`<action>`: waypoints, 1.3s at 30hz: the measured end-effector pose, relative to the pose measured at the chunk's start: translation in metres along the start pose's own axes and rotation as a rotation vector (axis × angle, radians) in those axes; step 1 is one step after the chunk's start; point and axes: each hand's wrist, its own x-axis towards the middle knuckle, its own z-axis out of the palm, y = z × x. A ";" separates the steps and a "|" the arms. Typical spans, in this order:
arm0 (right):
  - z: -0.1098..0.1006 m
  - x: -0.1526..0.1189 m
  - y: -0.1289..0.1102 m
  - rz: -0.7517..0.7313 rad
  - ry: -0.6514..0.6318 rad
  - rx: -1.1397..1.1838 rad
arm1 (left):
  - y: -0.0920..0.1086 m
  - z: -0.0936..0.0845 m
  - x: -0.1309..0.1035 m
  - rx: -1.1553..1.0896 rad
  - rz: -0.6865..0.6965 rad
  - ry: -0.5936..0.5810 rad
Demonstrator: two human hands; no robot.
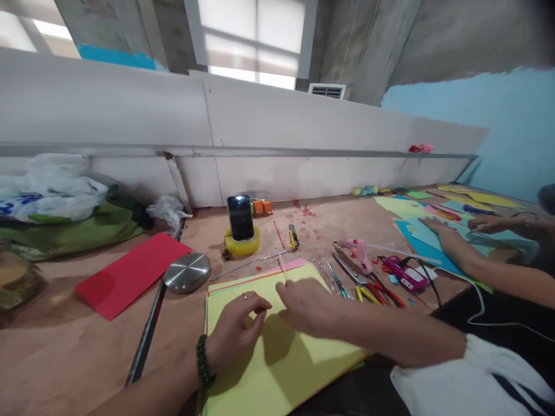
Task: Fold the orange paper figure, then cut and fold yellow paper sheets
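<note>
Both of my hands are over a stack of yellow paper (277,370) on the table. My left hand (238,329), with a ring and a dark green bead bracelet, has its thumb and forefinger curled close together; anything between them is too small to make out. To its right, my right hand (307,306) is bent with its fingers curled down. A thin pale stick (281,266) projects from its fingers toward the far side; its lower end is hidden. Orange and pink sheets show at the stack's edges.
A round metal weight (188,273) and red paper (132,274) are on the left. Ahead are a phone (240,216) on yellow tape (247,242) and a cutter (293,237). Scissors (353,274) and a pink glue gun (359,254) lie right. Another person's hands (442,234) work at far right.
</note>
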 end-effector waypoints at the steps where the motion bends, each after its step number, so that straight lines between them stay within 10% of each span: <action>1: 0.015 -0.014 0.000 0.026 -0.024 -0.020 | 0.004 0.001 -0.002 0.028 0.024 -0.024; 9: 0.044 -0.063 0.051 0.296 0.072 -0.057 | 0.049 0.024 -0.027 0.643 0.101 -0.528; 17: 0.037 -0.093 0.104 0.463 0.176 -0.057 | 0.067 0.037 -0.040 0.840 -0.002 -0.682; 24: 0.058 -0.140 0.106 -0.155 0.230 0.256 | 0.057 0.047 -0.056 0.897 0.135 -0.501; 31: 0.100 -0.147 0.111 -0.296 0.445 0.229 | 0.052 0.052 -0.068 0.869 0.150 -0.378; 39: 0.085 -0.148 0.118 -0.449 0.539 0.320 | 0.048 0.055 -0.088 0.751 0.118 -0.159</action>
